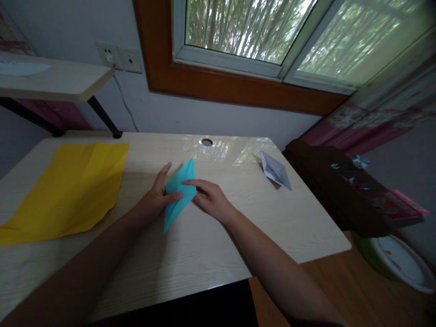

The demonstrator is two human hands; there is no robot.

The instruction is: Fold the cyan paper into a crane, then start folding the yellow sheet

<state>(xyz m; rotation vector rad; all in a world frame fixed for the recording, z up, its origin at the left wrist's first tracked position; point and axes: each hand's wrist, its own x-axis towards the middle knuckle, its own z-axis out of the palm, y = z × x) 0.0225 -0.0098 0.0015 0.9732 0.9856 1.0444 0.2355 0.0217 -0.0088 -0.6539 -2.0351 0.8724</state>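
Holding folded turquoise paper, hands partly hidden behind.

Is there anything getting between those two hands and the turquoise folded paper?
Nothing visible: the left hand and right hand both touch the turquoise folded paper directly. The yellow sheet lies off to the left and the whitish folded paper to the right, both clear of it.

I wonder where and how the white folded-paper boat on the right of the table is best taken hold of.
I would pinch the white folded-paper boat lightly at its near pointed end, bringing the right hand from the person's side: that end tapers and points partly toward the person, and the thin paper might crumple if squeezed across the middle.
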